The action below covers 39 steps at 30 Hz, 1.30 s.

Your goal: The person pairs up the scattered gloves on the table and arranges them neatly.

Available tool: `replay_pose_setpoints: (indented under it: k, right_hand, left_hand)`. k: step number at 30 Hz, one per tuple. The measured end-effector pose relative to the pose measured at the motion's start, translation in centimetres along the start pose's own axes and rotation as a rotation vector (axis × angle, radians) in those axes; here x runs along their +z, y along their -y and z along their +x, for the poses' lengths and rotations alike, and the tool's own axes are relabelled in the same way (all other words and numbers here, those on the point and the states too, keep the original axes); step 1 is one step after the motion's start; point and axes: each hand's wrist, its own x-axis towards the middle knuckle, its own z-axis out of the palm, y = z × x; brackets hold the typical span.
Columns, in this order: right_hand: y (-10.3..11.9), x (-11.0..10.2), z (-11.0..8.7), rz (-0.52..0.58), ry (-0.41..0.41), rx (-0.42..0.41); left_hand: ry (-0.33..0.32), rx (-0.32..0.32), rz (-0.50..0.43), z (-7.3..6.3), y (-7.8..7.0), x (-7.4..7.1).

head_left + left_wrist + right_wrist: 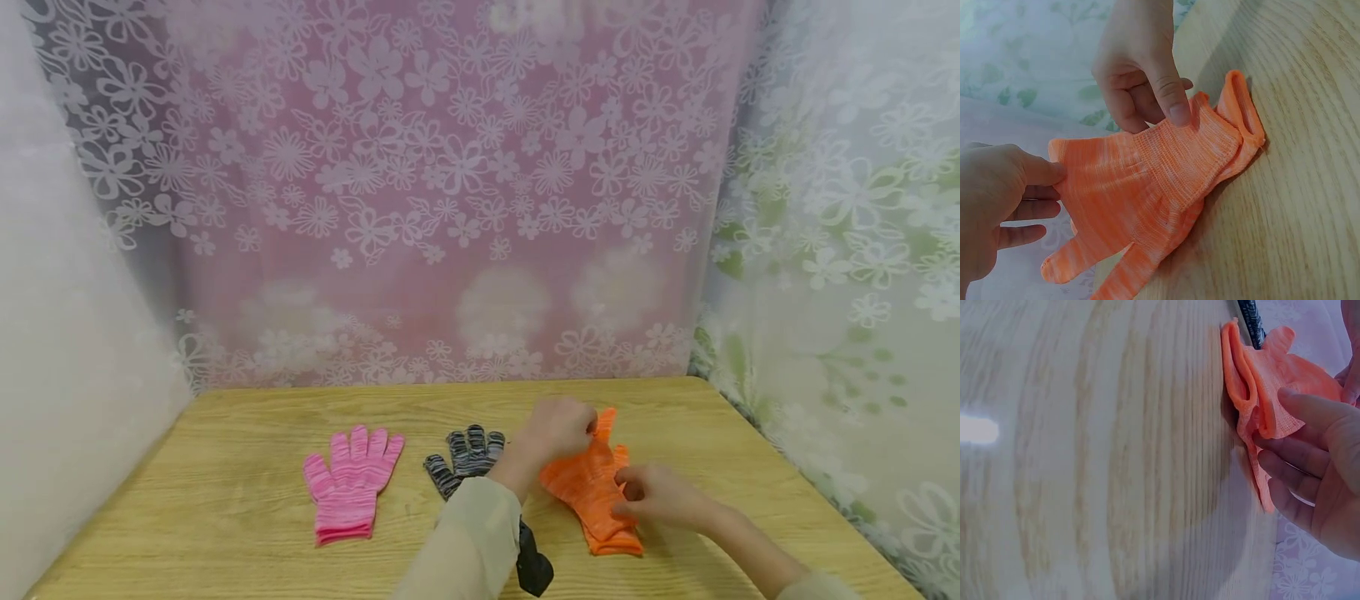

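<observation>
An orange knit glove [592, 487] is partly lifted at the right of the table, above a second orange glove whose cuff [1242, 109] shows beneath it in the left wrist view. My left hand [557, 431] pinches the upper glove at its finger end, between thumb and fingers. At the cuff side, my right hand [663, 497] pinches the same glove, thumb on top and fingers below. In the right wrist view, the folded cuff layers [1250, 394] stand slightly apart. Most of the lower glove is hidden.
A pink knit glove [352, 483] lies flat at the left of the wooden table [247, 467]. Between it and the orange pair is a black-and-grey glove [471, 454], partly covered by my left sleeve [472, 533]. Floral curtains [450, 208] surround the table.
</observation>
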Motion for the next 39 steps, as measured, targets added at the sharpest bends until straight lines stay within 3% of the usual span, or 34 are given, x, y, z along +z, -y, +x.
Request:
replay_pose_setpoints:
  k: [9, 14, 19, 23, 30, 34, 39]
  right_hand:
    - [0.5, 0.6, 0.0, -0.184, -0.022, 0.068]
    - [0.6, 0.8, -0.2, -0.287, -0.037, 0.055]
    - [0.4, 0.8, -0.2, -0.248, -0.018, 0.052]
    - [0.2, 0.9, -0.2, -0.204, -0.05, 0.066]
    - [0.4, 1.2, -0.3, -0.269, -0.099, 0.114]
    - [0.7, 1.4, -0.4, -0.352, -0.125, 0.194]
    - [1.0, 1.4, -0.4, -0.355, -0.126, 0.253]
  left_hand:
    - [-0.039, 0.03, 0.123, 0.7, -0.4, 1.6]
    - [-0.067, 0.048, 0.235, 0.8, -0.8, 2.8]
    - [-0.065, 0.054, 0.283, 0.8, -1.2, 4.0]
    - [-0.07, 0.036, 0.298, 1.0, -1.8, 4.6]
    - [-0.007, -0.042, 0.318, 1.1, -2.7, 5.7]
    - [0.085, -0.111, 0.263, 1.0, -2.8, 6.1]
    - [0.18, -0.153, 0.202, 0.7, -2.5, 6.4]
